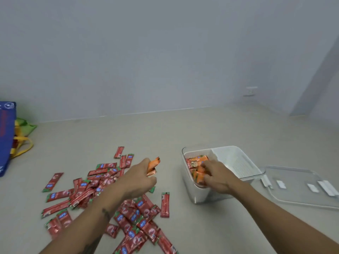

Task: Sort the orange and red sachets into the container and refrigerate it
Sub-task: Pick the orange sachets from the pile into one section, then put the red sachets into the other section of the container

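Observation:
Several red sachets (102,191) lie scattered on the beige floor at the lower left and centre. My left hand (139,178) is raised above that pile and grips a few orange sachets (153,165). The clear two-compartment container (190,191) stands to the right. Its left compartment holds several orange sachets (197,160); its right compartment (236,162) shows only a white ridged bottom. My right hand (216,175) reaches into the left compartment with its fingers curled round the orange sachets there.
The container's clear lid (300,187) lies flat on the floor just right of it. A blue bag (6,136) and a green and yellow bag (23,132) sit at the far left against the wall. A wall socket (251,91) is at the back right.

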`<control>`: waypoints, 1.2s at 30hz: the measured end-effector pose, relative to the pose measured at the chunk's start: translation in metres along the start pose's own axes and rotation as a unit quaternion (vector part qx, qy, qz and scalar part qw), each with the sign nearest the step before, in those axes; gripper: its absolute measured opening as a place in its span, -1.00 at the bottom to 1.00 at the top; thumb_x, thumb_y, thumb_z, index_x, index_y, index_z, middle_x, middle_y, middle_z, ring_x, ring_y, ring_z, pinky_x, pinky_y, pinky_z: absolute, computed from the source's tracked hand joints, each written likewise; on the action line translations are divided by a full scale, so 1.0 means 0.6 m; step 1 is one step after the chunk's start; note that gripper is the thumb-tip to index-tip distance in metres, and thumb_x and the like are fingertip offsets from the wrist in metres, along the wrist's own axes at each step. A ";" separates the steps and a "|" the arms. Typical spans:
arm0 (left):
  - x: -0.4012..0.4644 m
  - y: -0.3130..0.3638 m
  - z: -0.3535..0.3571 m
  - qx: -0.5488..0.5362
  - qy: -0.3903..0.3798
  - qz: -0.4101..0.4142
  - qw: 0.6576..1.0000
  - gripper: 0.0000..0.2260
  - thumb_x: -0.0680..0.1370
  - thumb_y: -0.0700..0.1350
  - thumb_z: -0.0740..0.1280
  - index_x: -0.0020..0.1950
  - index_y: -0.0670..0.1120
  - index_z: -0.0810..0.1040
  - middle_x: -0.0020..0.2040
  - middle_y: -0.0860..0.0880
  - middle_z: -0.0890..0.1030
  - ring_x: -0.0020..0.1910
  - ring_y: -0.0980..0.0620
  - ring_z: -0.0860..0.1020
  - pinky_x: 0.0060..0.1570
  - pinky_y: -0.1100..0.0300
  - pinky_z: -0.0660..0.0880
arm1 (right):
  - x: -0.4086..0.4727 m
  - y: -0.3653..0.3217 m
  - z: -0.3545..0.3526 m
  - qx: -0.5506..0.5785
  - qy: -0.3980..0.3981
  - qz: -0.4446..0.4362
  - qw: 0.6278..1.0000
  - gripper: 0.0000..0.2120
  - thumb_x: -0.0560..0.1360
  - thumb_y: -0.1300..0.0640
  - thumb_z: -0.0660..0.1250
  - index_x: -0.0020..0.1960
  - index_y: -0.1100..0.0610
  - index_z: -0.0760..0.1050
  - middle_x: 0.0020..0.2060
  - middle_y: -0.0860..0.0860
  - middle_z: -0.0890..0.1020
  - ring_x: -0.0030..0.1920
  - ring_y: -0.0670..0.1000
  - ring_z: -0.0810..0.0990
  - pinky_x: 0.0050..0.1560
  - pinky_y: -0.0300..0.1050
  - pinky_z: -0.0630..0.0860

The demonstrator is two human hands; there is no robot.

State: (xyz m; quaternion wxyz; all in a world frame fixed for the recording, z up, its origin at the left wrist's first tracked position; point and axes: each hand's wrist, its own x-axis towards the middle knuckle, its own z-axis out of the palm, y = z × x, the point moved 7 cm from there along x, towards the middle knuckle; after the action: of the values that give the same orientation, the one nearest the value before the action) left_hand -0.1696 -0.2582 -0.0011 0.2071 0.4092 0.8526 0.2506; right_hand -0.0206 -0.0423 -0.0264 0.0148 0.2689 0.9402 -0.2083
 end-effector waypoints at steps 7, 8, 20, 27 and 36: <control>0.086 0.124 0.083 0.008 0.023 0.021 0.999 -0.94 0.66 -0.10 0.11 0.00 -0.06 0.28 -0.18 -0.08 0.48 -0.28 -0.01 0.42 -0.32 0.09 0.32 | -0.047 0.044 -0.010 0.001 -0.028 -0.119 0.993 -0.40 0.40 0.00 0.24 0.44 -0.01 0.36 0.28 -0.03 0.41 0.30 0.00 0.35 0.33 -0.12 0.34; 0.097 0.144 0.089 0.009 0.034 0.034 0.999 -0.94 0.65 -0.11 0.12 0.00 -0.05 0.30 -0.18 -0.04 0.48 -0.26 0.01 0.42 -0.31 0.10 0.32 | -0.056 0.047 -0.003 -0.035 -0.032 -0.137 0.989 -0.41 0.38 0.01 0.24 0.42 -0.01 0.35 0.27 -0.02 0.41 0.30 0.01 0.35 0.31 -0.09 0.37; 0.218 0.195 0.186 0.325 -0.003 0.104 0.940 -0.59 0.56 0.02 0.24 0.40 -0.02 0.39 0.32 -0.06 0.46 0.25 -0.11 0.46 0.27 0.02 0.35 | -0.057 0.052 0.026 -0.197 0.036 -0.170 0.965 -0.62 0.11 0.03 0.46 -0.09 0.05 0.56 -0.18 0.05 0.59 -0.24 0.11 0.59 -0.27 -0.09 0.45; 0.190 0.197 0.162 0.220 0.080 0.152 0.960 -0.65 0.51 -0.10 0.20 0.28 -0.06 0.52 0.21 -0.03 0.55 0.13 -0.08 0.53 0.11 0.04 0.48 | -0.057 0.052 0.016 -0.176 0.052 -0.169 0.968 -0.56 0.41 0.01 0.29 0.28 0.06 0.45 0.18 0.06 0.51 0.13 0.14 0.49 0.11 -0.01 0.40; 0.025 0.061 0.094 0.088 0.236 0.105 0.962 -0.75 0.48 -0.18 0.21 0.10 -0.05 0.57 0.02 0.05 0.56 0.01 0.05 0.50 0.02 0.12 0.46 | -0.041 -0.038 0.000 0.085 0.081 -0.161 0.980 -0.50 0.31 -0.01 0.21 0.25 -0.03 0.52 0.11 -0.03 0.49 0.17 0.07 0.47 0.23 -0.01 0.40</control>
State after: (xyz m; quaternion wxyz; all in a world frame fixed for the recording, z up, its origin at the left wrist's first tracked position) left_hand -0.1250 -0.2120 -0.0256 -0.0638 0.4423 0.8482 0.2844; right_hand -0.0113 -0.0721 -0.0143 -0.1183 0.1308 0.9480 -0.2649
